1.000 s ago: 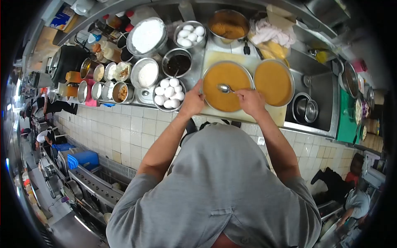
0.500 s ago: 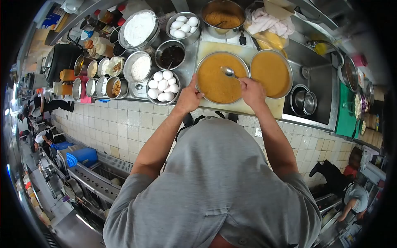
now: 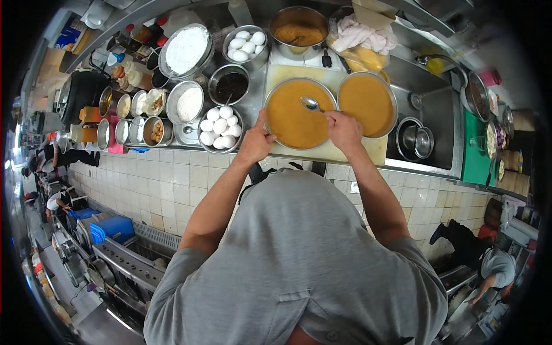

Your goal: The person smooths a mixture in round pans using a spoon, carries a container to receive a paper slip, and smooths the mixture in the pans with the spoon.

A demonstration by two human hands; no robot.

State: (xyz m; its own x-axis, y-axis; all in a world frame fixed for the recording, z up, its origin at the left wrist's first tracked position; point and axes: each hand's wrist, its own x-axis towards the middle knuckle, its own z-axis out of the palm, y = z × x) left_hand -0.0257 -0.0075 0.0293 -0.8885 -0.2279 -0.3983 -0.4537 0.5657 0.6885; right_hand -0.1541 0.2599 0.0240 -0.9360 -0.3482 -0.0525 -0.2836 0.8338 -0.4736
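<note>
Two round metal pans with an orange-brown crumb-like layer lie side by side on a pale cutting board (image 3: 376, 150). My left hand (image 3: 256, 142) grips the near left rim of the left pan (image 3: 290, 123), one finger stretched along its side. In my right hand (image 3: 345, 132) is a metal spoon (image 3: 310, 103), its bowl resting on or just above the layer in that pan. The right pan (image 3: 368, 103) stands just beyond my right hand. A bowl of white eggs (image 3: 220, 127) is close to my left hand.
Behind the board stands a pot of orange-brown crumbs (image 3: 298, 31). Bowls of white powder (image 3: 187, 49), dark sauce (image 3: 229, 84) and more eggs (image 3: 246, 45) crowd the left. On the right is a sink (image 3: 434, 106) with nested bowls (image 3: 417, 141). Other people (image 3: 497, 267) are farther off.
The view has shifted slightly, so the counter appears a little farther left and lower. The spoon stays over nearly the same part of the left pan; both hands keep their hold.
</note>
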